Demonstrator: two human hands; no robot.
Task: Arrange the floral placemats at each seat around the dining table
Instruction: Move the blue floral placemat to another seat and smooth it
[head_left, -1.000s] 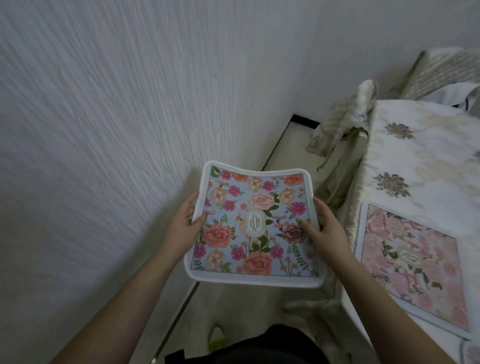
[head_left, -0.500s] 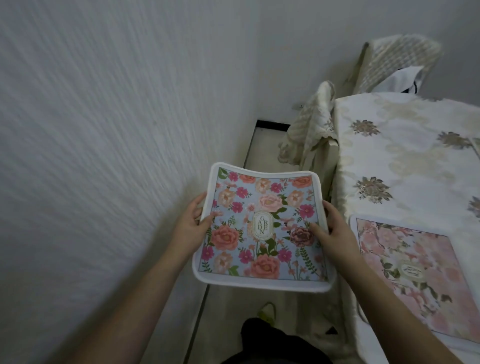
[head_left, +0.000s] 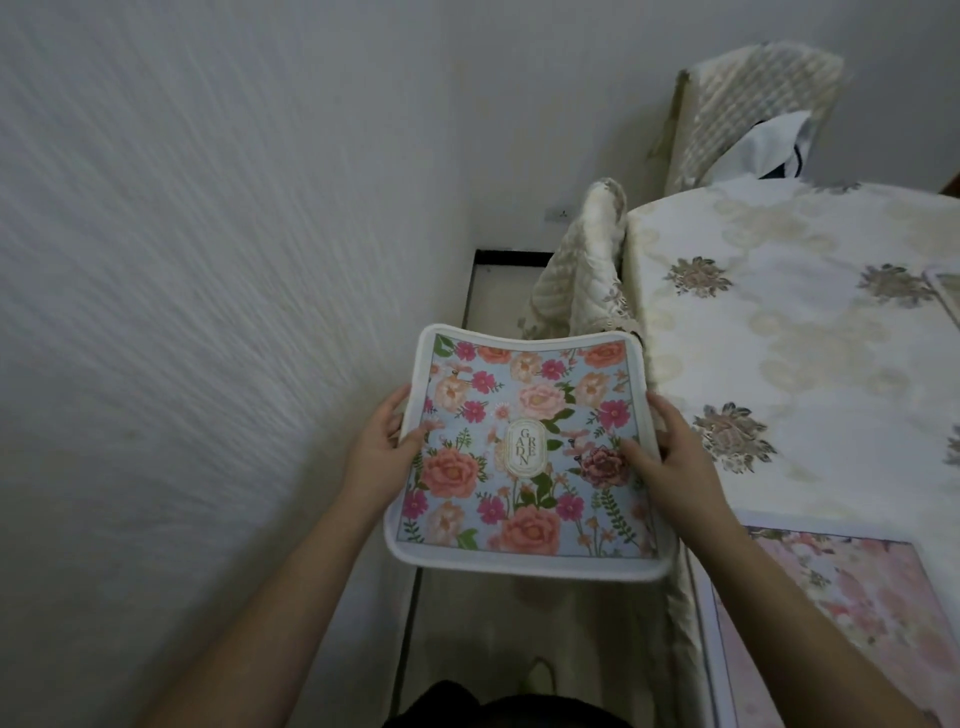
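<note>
Head view: both hands hold the blue placemat (head_left: 527, 457) level over the floor, left hand (head_left: 382, 447) pinching its left edge, right hand (head_left: 670, 457) its right edge. The table (head_left: 810, 364) lies just right of it, the right hand nearer. A pink placemat (head_left: 841, 597) already lies at the near seat.

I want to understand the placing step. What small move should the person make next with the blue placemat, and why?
Probably carry the blue placemat, held at its sides by the left hand and right hand, rightward over the bare tablecloth. It hangs beside the table, and the pink placemat already covers the nearer seat.
</note>
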